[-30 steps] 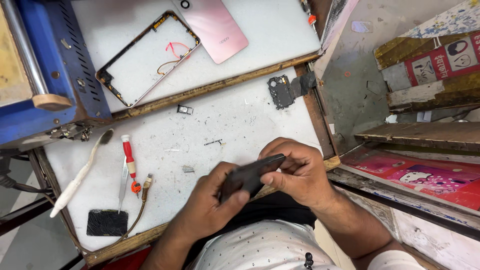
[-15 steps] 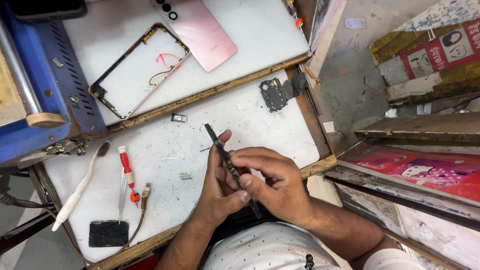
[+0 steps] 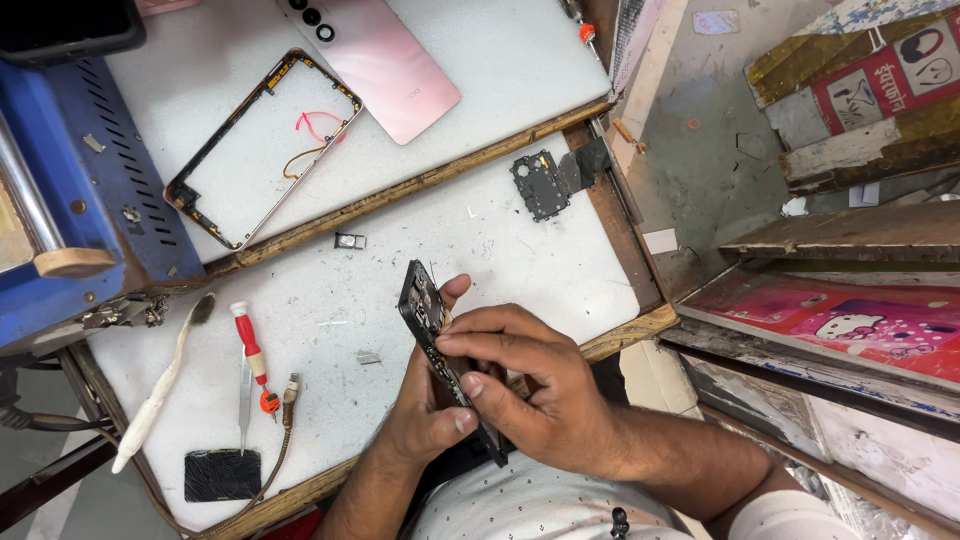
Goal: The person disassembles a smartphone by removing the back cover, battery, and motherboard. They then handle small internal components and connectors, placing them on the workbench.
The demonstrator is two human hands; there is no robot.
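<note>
White tabletop (image 3: 520,250) with a worn wooden edge is filling the left and centre of the frame. At lower centre, a dark phone body (image 3: 432,340) is standing tilted on its edge, lifted clear of the tabletop. The left hand (image 3: 425,415) is cupping it from below, fingers closed around its lower part. The right hand (image 3: 535,390) is lying over it from the right, fingers (image 3: 470,345) curled and pinching its upper edge.

Just left of the hands, a red-handled screwdriver (image 3: 250,355), metal tweezers (image 3: 244,405) and a white brush (image 3: 160,385) are lying side by side. A black square pad (image 3: 222,474) is sitting at lower left. A small black cover plate (image 3: 542,185) is resting above the hands. At upper left, an empty phone frame (image 3: 262,145) and a pink back cover (image 3: 375,60) are lying beside a blue machine (image 3: 90,200).
</note>
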